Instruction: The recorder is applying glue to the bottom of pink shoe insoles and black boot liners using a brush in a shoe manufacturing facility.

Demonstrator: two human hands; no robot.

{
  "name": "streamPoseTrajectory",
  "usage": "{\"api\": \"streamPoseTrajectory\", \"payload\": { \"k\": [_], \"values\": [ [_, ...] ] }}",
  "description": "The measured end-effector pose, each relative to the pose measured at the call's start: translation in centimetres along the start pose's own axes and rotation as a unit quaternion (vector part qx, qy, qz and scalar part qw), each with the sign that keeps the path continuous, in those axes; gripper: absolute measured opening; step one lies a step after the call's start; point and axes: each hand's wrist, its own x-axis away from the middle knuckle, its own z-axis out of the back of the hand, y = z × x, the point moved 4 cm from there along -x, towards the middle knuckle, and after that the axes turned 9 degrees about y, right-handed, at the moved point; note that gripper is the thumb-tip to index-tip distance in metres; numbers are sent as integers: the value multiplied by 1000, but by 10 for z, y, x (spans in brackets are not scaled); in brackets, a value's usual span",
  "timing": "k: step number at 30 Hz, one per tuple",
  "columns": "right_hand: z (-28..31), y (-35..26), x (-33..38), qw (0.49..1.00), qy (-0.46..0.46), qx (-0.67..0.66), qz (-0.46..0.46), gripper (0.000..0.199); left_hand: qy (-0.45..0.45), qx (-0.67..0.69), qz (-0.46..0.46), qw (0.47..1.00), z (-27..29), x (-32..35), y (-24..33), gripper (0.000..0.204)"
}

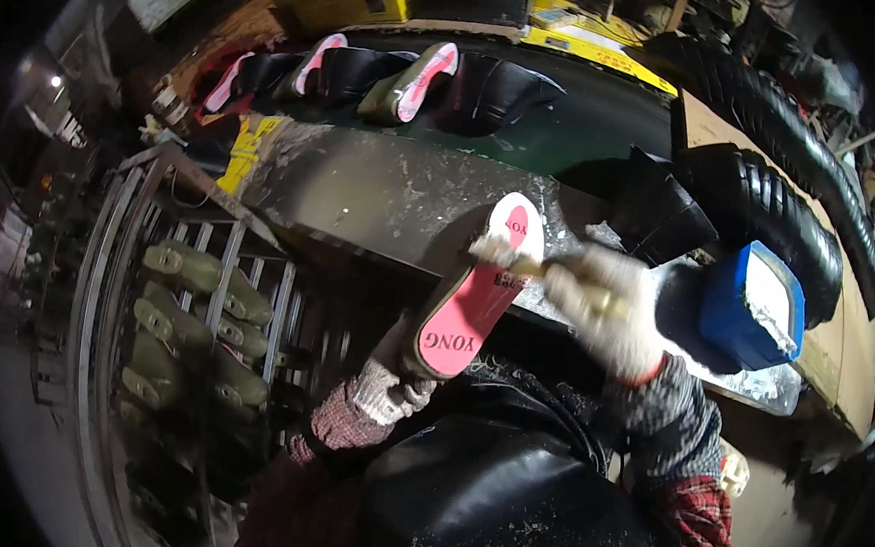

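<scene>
My left hand point(388, 383), in a knitted glove, grips the heel end of a shoe last point(467, 320) whose underside faces up. A pink insole covers that underside, and white paste coats its toe end. In my gloved right hand point(606, 309) is a brush point(524, 266), its bristles laid across the insole just below the coated part. The gloved fingers are closed around the brush handle. To the right of that hand stands a blue tub point(718, 306) of white paste.
Lasts with pink insoles point(427, 84) stand beside black uppers point(491, 94) at the back of the workbench point(383, 185). More black uppers point(758, 198) are stacked at the right. A metal rack point(106, 283) at left holds several green lasts point(179, 320).
</scene>
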Motion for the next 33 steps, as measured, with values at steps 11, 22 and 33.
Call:
{"api": "streamPoseTrajectory", "payload": {
  "k": [11, 22, 33],
  "values": [
    [25, 126, 30, 937, 0, -313, -151, 38, 160, 49, -84, 982, -22, 3, -11, 51],
    [30, 9, 44, 971, 7, 30, 238, 41, 281, -207, -27, 937, -90, -76, 69, 64],
    [113, 56, 76, 970, 192, 72, 129, 32, 167, -315, -122, 926, -106, -223, 31, 47]
  ]
}}
